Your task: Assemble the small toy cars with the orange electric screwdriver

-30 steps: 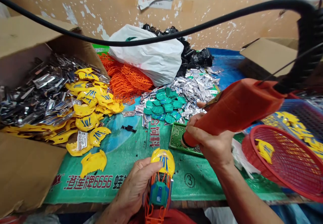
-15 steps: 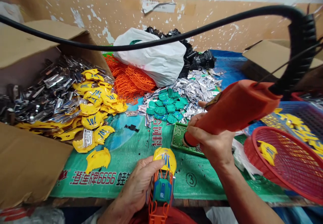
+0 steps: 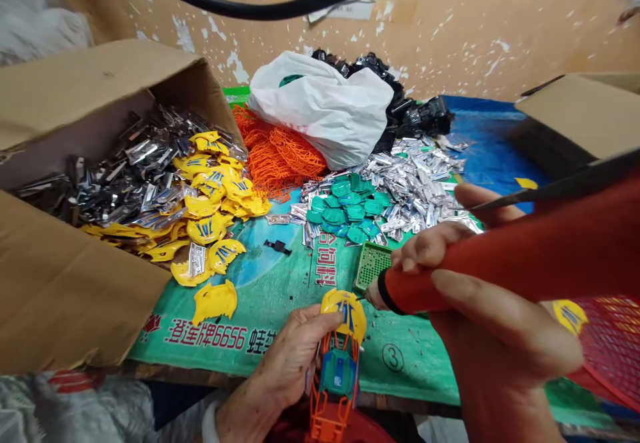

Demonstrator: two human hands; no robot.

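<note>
My left hand point(image 3: 287, 350) grips a toy car assembly near the table's front edge, thumb pressed on its yellow panel point(image 3: 356, 315). Below that panel, the assembly has an orange lattice frame point(image 3: 331, 411) and a teal-and-blue piece point(image 3: 338, 371). My right hand point(image 3: 505, 323) is wrapped round a red electric screwdriver point(image 3: 550, 240), held slanted with its front end to the left. The screwdriver's thin tip lies close to the yellow panel's right edge; whether they touch I cannot tell. Behind the tip sits a small green perforated tray point(image 3: 374, 264).
A cardboard box point(image 3: 80, 283) at left spills dark shiny parts and yellow panels point(image 3: 215, 300). Teal pieces point(image 3: 353, 206), silver strips point(image 3: 425, 183), orange frames point(image 3: 283, 160) and a white bag point(image 3: 320, 106) lie behind. A red basket point(image 3: 613, 343) stands at right; a black cable point(image 3: 270, 10) hangs overhead.
My right hand has brought the screwdriver from the green tray toward the toy's yellow panel, and it looms nearer the camera. The view has shifted left. My left hand keeps its hold.
</note>
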